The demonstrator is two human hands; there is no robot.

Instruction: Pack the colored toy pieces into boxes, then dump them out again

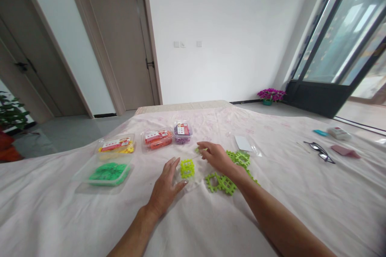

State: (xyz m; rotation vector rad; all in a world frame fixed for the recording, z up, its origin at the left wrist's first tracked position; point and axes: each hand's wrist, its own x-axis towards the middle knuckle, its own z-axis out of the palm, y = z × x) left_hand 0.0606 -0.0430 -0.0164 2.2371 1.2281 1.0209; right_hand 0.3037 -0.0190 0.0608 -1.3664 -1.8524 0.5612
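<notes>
My left hand (165, 184) curves around the left and near sides of a small clear plastic box (193, 186), thumb and fingers on either side of it. Yellow-green lattice pieces (187, 168) sit in this box. To its right, my right hand (215, 156) is held over the cloth, with fingers bent and a gap between thumb and fingertips. A small green piece (197, 150) shows just by those fingertips; I see no piece clearly held. Beneath and beside my right wrist spreads a pile of green interlocking lattice pieces (227, 184), partly hidden by the forearm.
Clear boxes of yellow (116, 144), orange-red (158, 139) and purple pieces (182, 132) stand farther back. An open box of green pieces (109, 174) lies left. Right are a clear lid with white card (243, 143), eyeglasses (321, 152) and a pink cloth (345, 151).
</notes>
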